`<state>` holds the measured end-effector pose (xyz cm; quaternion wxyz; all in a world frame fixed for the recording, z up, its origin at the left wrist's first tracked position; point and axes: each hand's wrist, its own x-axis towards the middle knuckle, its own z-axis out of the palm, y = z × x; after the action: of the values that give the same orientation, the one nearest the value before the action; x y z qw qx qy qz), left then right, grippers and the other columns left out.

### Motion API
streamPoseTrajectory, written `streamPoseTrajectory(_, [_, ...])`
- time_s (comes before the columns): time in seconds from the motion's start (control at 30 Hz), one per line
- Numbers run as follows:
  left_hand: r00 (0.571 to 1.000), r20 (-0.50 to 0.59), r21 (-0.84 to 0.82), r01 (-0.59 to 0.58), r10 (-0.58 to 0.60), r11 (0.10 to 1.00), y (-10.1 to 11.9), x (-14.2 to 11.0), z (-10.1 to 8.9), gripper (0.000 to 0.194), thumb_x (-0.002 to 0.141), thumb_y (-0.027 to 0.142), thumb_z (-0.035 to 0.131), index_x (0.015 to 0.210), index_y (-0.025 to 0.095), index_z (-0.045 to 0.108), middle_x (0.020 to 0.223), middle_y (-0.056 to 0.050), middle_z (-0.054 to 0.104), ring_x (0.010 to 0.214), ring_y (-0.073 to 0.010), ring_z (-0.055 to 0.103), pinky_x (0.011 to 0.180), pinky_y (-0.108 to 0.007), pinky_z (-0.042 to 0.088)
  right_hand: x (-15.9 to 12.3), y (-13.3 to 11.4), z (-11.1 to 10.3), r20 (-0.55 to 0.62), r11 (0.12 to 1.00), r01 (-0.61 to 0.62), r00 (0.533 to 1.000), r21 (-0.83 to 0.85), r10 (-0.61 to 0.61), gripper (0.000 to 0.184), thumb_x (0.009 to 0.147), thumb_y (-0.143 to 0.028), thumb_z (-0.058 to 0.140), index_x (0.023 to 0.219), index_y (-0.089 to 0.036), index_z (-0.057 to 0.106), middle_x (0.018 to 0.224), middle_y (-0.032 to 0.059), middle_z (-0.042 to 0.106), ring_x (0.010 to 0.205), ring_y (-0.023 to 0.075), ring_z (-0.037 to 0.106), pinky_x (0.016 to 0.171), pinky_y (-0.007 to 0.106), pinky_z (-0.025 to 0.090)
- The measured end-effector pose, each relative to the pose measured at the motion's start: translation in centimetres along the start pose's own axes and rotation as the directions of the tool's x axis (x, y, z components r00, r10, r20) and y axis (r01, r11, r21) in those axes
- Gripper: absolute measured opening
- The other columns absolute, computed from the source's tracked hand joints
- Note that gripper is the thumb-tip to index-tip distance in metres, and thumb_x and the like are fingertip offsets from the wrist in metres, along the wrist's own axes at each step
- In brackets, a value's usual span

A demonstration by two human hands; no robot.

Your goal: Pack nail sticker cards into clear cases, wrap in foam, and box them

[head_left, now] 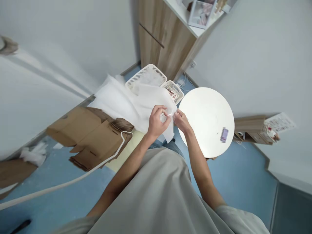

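Observation:
A large, thin white sheet (126, 100), like packing foam or soft plastic, spreads out in front of me and drapes down to the left. My left hand (157, 123) is closed, thumb and forefinger curled into a ring and pinching the sheet near its right edge. Close beside it, my right hand (181, 121) grips the same edge between thumb and fingers. The two hands are only a short gap apart, just left of a round white table (204, 110). Whether a smaller item lies between the fingertips cannot be made out.
Flattened cardboard boxes (90, 133) lie on the blue floor at left, with a pale hose or cord (73, 182) across it. White baskets (146, 73) stand before a wooden cabinet (165, 42). A small purple item (224, 135) rests on the table; a low wooden shelf (252, 128) is at right.

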<state>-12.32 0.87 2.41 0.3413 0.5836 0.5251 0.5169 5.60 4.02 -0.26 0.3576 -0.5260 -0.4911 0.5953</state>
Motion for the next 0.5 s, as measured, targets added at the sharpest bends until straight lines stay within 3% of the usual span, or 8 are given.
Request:
streamPoseTrajectory(0.1, [0.984,0.131,-0.042,-0.115,0.119,0.993,1.1,0.4,3.1,0.014,0.088,0.017,0.068,0.089,0.026,0.057,0.122,-0.01,0.066,0.126,-0.0287,0.068,0.113,-0.047,0.056,-2.7,-0.2,-4.0,-0.223,0.999,-0.008,0.975,0.032,0.014,0.068,0.081,-0.084,0.076,0.11,-0.022,0.071,0.098,0.0061,0.078,0.093,0.0261,0.073,0.081,0.037,0.061])
streamPoseTrajectory(0.2, [0.952,0.249,-0.071,-0.167,0.18,0.983,2.3,0.6,6.6,0.012,0.091,0.024,0.072,0.096,0.026,0.062,0.126,-0.011,0.067,0.132,-0.0308,0.066,0.117,-0.049,0.053,-5.9,0.4,-8.3,-0.413,0.999,0.021,0.911,0.044,-0.001,0.055,0.085,-0.075,0.08,0.101,-0.023,0.071,0.095,0.0037,0.075,0.088,0.0227,0.069,0.079,0.034,0.059])
streamPoseTrajectory(0.3, [0.946,0.265,-0.073,-0.173,0.186,0.982,3.3,0.5,10.5,0.013,0.098,0.032,0.071,0.108,0.026,0.065,0.129,-0.012,0.067,0.137,-0.0315,0.063,0.122,-0.05,0.05,-9.0,1.7,-12.1,-0.543,0.994,0.067,0.839,0.082,-0.012,0.047,0.09,-0.069,0.078,0.1,-0.024,0.069,0.095,0.0024,0.072,0.086,0.0205,0.067,0.078,0.032,0.057])
streamPoseTrajectory(0.4, [0.969,0.225,-0.009,-0.099,0.098,0.995,3.1,0.0,15.0,0.026,0.102,0.039,0.069,0.123,0.025,0.064,0.142,-0.015,0.062,0.146,-0.0329,0.057,0.125,-0.05,0.047,-11.5,3.2,-15.5,-0.627,0.992,0.077,0.779,0.101,0.003,0.046,0.092,-0.069,0.075,0.099,-0.024,0.067,0.094,0.002,0.071,0.085,0.0197,0.067,0.078,0.031,0.057])
streamPoseTrajectory(0.5, [0.973,0.165,0.049,0.154,-0.16,0.987,1.7,-0.7,19.8,0.055,0.099,0.052,0.074,0.144,0.027,0.055,0.162,-0.018,0.05,0.16,-0.0354,0.042,0.124,-0.05,0.048,-13.4,4.8,-18.8,-0.658,0.992,0.05,0.752,0.115,0.038,0.047,0.092,-0.07,0.073,0.096,-0.024,0.065,0.092,0.0019,0.07,0.085,0.0194,0.066,0.078,0.031,0.057])
